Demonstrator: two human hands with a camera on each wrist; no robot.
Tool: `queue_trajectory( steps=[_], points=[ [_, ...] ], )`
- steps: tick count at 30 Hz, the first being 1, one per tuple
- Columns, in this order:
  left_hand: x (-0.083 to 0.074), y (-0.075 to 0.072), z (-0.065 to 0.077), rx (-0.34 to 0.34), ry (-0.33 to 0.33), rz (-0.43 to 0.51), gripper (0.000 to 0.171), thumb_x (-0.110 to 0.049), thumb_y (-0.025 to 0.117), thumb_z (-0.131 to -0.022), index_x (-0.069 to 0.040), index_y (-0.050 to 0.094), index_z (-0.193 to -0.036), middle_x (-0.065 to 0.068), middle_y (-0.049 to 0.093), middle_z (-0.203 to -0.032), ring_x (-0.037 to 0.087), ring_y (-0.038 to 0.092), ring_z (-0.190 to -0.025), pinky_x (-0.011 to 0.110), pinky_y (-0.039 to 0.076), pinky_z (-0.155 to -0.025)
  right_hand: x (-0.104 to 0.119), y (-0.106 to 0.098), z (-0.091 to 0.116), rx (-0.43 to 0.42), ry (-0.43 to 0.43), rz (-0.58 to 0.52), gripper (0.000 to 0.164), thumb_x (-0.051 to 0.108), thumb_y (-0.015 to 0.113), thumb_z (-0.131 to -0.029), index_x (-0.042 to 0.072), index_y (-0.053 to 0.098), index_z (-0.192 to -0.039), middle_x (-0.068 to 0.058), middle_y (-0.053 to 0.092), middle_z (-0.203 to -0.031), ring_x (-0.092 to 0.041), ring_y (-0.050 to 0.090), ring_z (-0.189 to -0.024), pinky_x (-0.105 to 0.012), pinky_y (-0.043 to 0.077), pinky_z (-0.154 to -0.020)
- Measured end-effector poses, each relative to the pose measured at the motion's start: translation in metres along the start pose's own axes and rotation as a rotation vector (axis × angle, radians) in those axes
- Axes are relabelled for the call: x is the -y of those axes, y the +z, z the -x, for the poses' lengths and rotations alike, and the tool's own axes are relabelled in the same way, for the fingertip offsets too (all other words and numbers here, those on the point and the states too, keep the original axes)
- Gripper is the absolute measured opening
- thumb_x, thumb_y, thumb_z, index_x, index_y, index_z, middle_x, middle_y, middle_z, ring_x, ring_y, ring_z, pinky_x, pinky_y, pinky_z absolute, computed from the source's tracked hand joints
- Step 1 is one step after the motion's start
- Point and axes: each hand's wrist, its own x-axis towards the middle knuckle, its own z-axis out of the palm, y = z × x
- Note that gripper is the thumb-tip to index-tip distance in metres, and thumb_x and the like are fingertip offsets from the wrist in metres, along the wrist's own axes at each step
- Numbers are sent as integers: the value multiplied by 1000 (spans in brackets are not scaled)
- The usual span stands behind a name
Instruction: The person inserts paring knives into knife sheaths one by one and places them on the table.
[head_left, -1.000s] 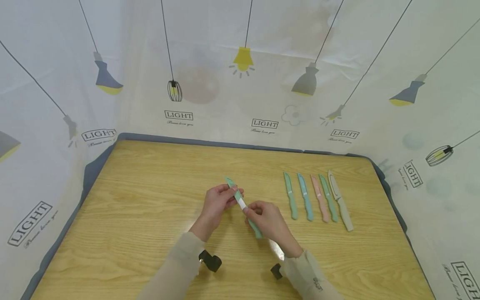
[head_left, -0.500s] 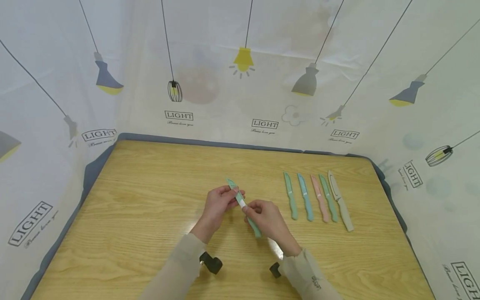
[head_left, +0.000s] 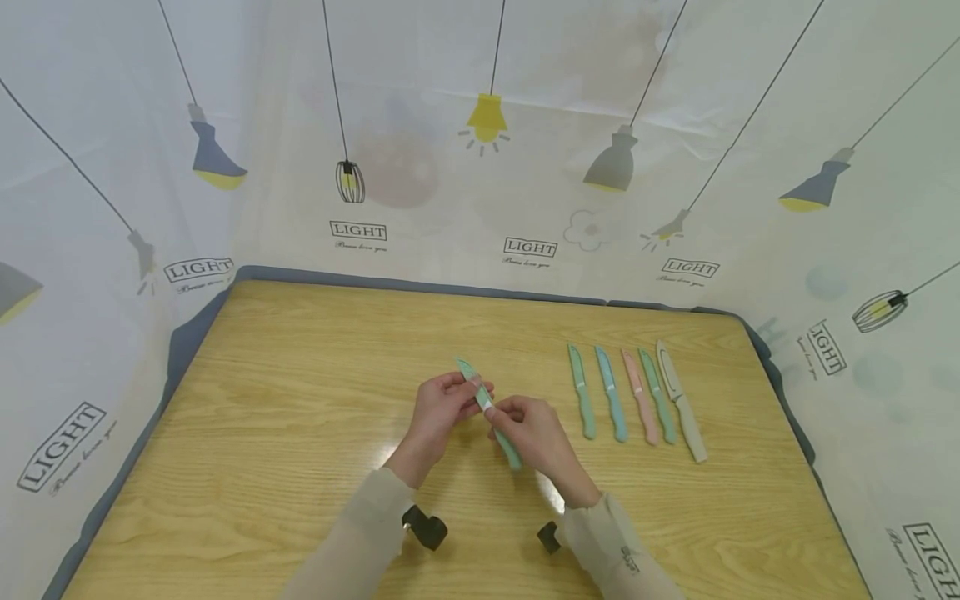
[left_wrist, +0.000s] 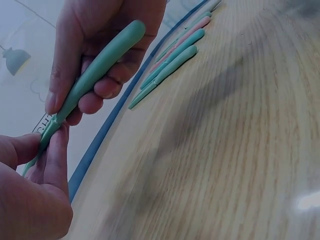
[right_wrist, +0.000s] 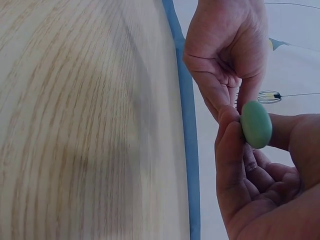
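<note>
A green paring knife (head_left: 507,450) is held between both hands over the middle of the table, slanting from upper left to lower right in the head view. My left hand (head_left: 437,408) pinches its green blade sheath (head_left: 467,369) between thumb and fingers. Thumb and curled fingers of my right hand (head_left: 536,433) grip the knife close to where handle and blade meet. A short white strip of blade shows between sheath and handle. The rounded handle (left_wrist: 105,62) points up toward the camera in the left wrist view; only its butt end (right_wrist: 256,125) appears in the right wrist view.
To the right lies a row of sheathed knives: a green one (head_left: 581,392), a blue one (head_left: 611,396), a pink one (head_left: 640,397), another green one (head_left: 657,397) and a larger cream one (head_left: 681,402). Lamp-printed sheeting (head_left: 450,200) surrounds the wooden table (head_left: 262,417).
The white strip of bare blade has become shorter as sheath and handle came closer together. Both hands have shifted only slightly; the row of knives has stayed in place.
</note>
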Motion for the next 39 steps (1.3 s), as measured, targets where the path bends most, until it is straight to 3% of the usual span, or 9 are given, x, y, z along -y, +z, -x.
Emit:
queue_trajectory(
  steps=[13, 20, 24, 30, 35, 39],
  points=[
    [2, 1, -2, -24, 10, -20, 40, -14, 62, -94, 15, 56, -120, 19, 70, -106, 22, 69, -95, 29, 57, -80, -6, 4, -3, -24, -19, 20, 33, 37, 58, -95, 6, 70, -99, 0, 72, -75, -11, 64, -68, -29, 53, -61],
    [3, 1, -8, -97, 27, -40, 27, -12, 65, -91, 10, 63, -107, 18, 71, -100, 21, 70, -88, 28, 58, -75, -9, 8, -2, -138, -113, 332, 28, 36, 63, -92, 9, 69, -99, 8, 65, -78, -3, 57, -62, -22, 50, -52],
    [4, 2, -9, -104, 28, -61, 24, -11, 64, -91, 9, 64, -105, 18, 71, -100, 22, 70, -88, 30, 58, -76, -6, 10, -1, -173, -133, 482, 25, 35, 66, -90, 10, 69, -93, 8, 62, -75, -3, 52, -58, -20, 46, -49],
    [4, 1, -9, -88, 21, -112, 37, -15, 63, -93, 10, 56, -120, 23, 68, -108, 28, 69, -92, 41, 55, -85, -10, 7, -3, -186, -93, 564, 25, 32, 67, -88, 8, 71, -89, 4, 63, -74, -7, 52, -58, -22, 46, -49],
    [3, -2, -9, -138, 24, -126, 48, -15, 62, -92, 8, 46, -131, 25, 65, -113, 36, 65, -99, 43, 55, -87, -23, -4, -11, -233, -60, 622, 27, 28, 65, -89, 3, 72, -87, 0, 63, -71, -7, 52, -55, -21, 47, -49],
    [2, -7, -7, -146, 54, -220, 45, -13, 59, -93, 6, 47, -131, 21, 66, -112, 34, 64, -100, 43, 55, -86, -32, -17, -19, -251, -34, 650, 28, 23, 62, -91, 2, 69, -75, 0, 56, -57, -8, 46, -43, -21, 42, -38]
  ],
)
